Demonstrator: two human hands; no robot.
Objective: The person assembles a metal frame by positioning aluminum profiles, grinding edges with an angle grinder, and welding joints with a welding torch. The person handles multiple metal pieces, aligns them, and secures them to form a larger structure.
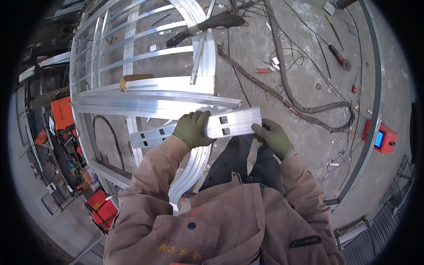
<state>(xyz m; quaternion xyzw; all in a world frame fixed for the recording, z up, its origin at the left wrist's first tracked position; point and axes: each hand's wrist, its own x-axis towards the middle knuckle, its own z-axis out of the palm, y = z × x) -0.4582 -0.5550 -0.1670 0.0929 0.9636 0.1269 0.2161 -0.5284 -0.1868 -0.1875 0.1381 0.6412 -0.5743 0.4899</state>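
A silvery metal bar [240, 121] with rectangular cut-outs is held level in front of my body. My left hand [192, 129], in a green glove, is closed over its middle. A similar holed length [150, 137] shows to the left of that hand; whether it is the same piece I cannot tell. My right hand [274, 138], gloved alike, pinches the bar's right end between thumb and fingers. Just beyond the bar lies a shiny metal frame [201, 84] with straight rails and a curved side. The bar overlaps its near part in view.
Thick cables [282, 73] snake over the concrete floor at the right. An orange and black power tool [339, 57] lies at far right. A red box with a blue screen [384, 138] stands beyond a long metal edge. Orange [62, 111] and red boxes [102, 207] are on the left.
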